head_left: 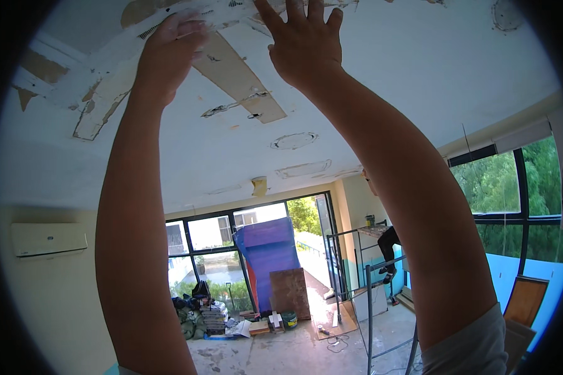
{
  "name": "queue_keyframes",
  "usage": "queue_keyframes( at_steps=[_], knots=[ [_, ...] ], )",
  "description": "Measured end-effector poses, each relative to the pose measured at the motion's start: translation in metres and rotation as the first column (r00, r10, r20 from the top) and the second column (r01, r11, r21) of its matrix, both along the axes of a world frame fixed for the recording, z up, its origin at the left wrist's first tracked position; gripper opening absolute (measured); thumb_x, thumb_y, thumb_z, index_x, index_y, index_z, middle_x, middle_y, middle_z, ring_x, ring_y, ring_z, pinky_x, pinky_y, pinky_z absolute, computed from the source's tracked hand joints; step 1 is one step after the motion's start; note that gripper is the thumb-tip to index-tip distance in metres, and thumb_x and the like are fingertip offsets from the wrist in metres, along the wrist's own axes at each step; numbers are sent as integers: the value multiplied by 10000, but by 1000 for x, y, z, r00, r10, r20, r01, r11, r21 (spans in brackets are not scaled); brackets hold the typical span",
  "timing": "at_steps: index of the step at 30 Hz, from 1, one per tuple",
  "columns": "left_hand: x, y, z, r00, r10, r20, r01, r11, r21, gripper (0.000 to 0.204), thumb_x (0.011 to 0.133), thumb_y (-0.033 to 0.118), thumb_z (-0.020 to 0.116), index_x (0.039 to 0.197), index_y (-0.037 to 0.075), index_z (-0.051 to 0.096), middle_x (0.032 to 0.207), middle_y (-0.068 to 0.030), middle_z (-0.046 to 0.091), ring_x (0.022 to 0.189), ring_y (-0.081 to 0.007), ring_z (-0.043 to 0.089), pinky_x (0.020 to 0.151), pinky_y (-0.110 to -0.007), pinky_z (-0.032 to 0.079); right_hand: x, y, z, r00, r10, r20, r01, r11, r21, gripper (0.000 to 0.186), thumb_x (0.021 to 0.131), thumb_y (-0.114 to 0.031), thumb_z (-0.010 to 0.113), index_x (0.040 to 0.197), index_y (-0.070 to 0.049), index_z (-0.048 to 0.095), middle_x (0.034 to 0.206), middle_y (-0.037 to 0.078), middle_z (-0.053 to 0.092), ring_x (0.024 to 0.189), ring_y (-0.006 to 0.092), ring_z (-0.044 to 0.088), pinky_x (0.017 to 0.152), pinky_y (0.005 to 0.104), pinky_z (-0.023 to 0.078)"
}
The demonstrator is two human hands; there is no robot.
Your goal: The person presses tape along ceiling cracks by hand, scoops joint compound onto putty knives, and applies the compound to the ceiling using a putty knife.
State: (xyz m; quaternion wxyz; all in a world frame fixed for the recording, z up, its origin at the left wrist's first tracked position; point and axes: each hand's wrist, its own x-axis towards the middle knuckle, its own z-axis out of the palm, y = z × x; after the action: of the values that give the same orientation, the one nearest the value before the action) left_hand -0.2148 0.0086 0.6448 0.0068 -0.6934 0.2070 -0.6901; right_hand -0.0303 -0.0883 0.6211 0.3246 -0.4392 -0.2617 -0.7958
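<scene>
Both my arms reach up to the damaged white ceiling (406, 56). My left hand (169, 56) is at the upper left, its fingers curled against the patched area; what it holds, if anything, I cannot make out. My right hand (303, 53) is spread open at the top centre, its fingertips up by the ceiling and partly cut off by the frame's edge. Between and below them runs a long beige patch strip (234, 75) with ragged, torn spots. Another outlined patch (97, 109) lies left of my left hand.
A metal scaffold (370, 312) stands at the right, with a co-worker's dark-clothed leg (388, 250) on another behind it, partly hidden by my right arm. A purple sheet (266, 244), brown board (286, 294) and piled bags (213, 312) stand by the glazed doorway. An air conditioner (49, 239) hangs left.
</scene>
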Motion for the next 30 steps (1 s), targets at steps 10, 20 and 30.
queue_keyframes(
  at_steps=[10, 20, 30],
  knots=[
    [-12, -1, 4, 994, -111, 15, 111, 993, -47, 504, 809, 156, 624, 1269, 1, 489, 1147, -84, 588, 1029, -176, 557, 863, -315, 467, 35, -16, 1, 997, -75, -5, 75, 988, 133, 733, 890, -291, 518, 1501, -191, 126, 1530, 184, 172, 1395, 407, 177, 1075, 621, 179],
    [-58, 54, 1, 982, -82, 171, 109, 981, -158, 496, 826, 189, 636, 1266, 33, 466, 1129, -78, 599, 1011, -197, 588, 888, -380, 464, 89, -31, 6, 953, -298, -47, 294, 879, 376, 806, 819, -456, 643, 1478, -342, 194, 1473, 46, 311, 1311, 292, 348, 940, 528, 400],
    [-175, 149, -31, 675, 479, 561, -214, 855, -472, 691, 728, 59, 509, 1385, -23, 312, 1298, -232, 494, 1188, -381, 492, 1002, -362, 405, 102, -24, 25, 961, -276, -9, 244, 833, 496, 693, 867, -422, 601, 1451, -226, 283, 1415, 99, 414, 1240, 319, 474, 916, 443, 500]
  ],
)
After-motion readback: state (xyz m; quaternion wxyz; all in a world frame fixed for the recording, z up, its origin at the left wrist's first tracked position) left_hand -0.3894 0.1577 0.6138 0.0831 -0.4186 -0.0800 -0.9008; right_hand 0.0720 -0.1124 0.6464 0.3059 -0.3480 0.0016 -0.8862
